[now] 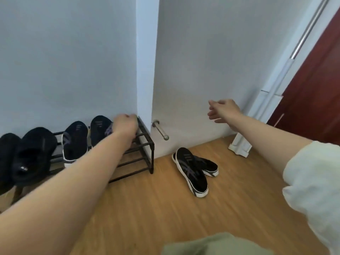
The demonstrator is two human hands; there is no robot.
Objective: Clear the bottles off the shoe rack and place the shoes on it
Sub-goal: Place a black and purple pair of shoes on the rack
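Note:
A low black metal shoe rack [145, 145] stands against the white wall at the left. Several dark shoes sit on its top tier, toes to the wall: two black ones [35, 153] at the far left, then a white-soled sneaker [75, 142]. My left hand [125, 126] is curled over the heel of the rightmost black sneaker [100, 128] at the rack's right end. My right hand [223, 111] hangs in the air in front of the wall, fingers apart, holding nothing. A pair of black sneakers with white soles [193, 170] lies on the wooden floor right of the rack, one overlapping the other. No bottles are in view.
A metal door stopper [161, 129] juts from the wall corner just right of the rack. A white pole base [239, 144] leans in the corner beside a dark red door [312, 89]. The wooden floor [147, 208] spreads out in front of me.

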